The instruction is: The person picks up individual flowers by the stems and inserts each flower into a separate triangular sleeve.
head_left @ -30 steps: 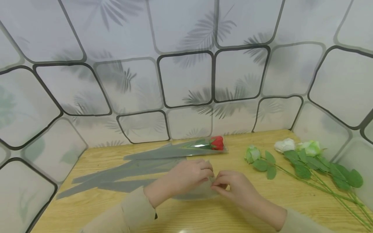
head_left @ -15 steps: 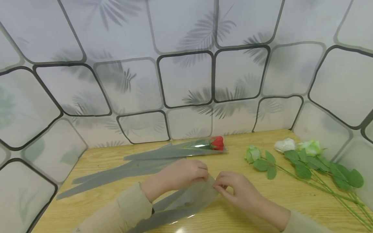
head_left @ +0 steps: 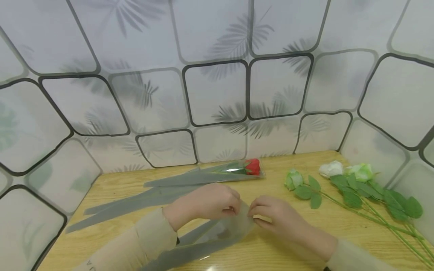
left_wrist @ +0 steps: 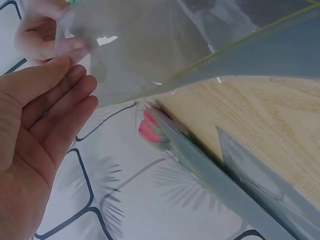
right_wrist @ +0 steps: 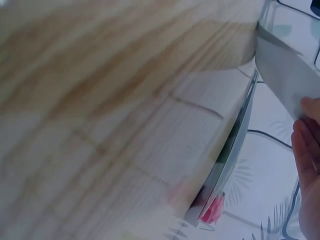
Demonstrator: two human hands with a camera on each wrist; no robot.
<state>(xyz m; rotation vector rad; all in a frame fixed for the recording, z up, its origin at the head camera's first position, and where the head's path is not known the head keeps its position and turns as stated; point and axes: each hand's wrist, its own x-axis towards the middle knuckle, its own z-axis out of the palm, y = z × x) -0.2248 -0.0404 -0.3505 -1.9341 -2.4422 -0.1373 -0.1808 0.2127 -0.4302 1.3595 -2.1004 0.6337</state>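
A flower sleeve (head_left: 234, 226), clear on one face with grey edges, is held up by its wide end between both hands, its narrow end slanting toward the front left. My left hand (head_left: 217, 199) pinches its upper edge with curled fingers. In the left wrist view, the left thumb and fingertips (left_wrist: 62, 62) meet at the clear film's corner. My right hand (head_left: 276, 216) pinches the sleeve's right-hand edge; the right wrist view shows its thumb (right_wrist: 311, 107) against the grey film. Beyond the hands lies a red rose (head_left: 252, 166) in its own sleeve.
More grey sleeves (head_left: 125, 203) lie at the back left of the wooden table (head_left: 271, 252). To the right are a pale green rose (head_left: 293, 179), a white rose (head_left: 331, 169) and another green rose (head_left: 361, 172), with long leafy stems. A patterned curtain (head_left: 217, 90) surrounds the table.
The flower sleeve has swung down toward the table's front, its grey tail now lying under the left forearm. The left hand has moved slightly left, widening the gap between the hands.
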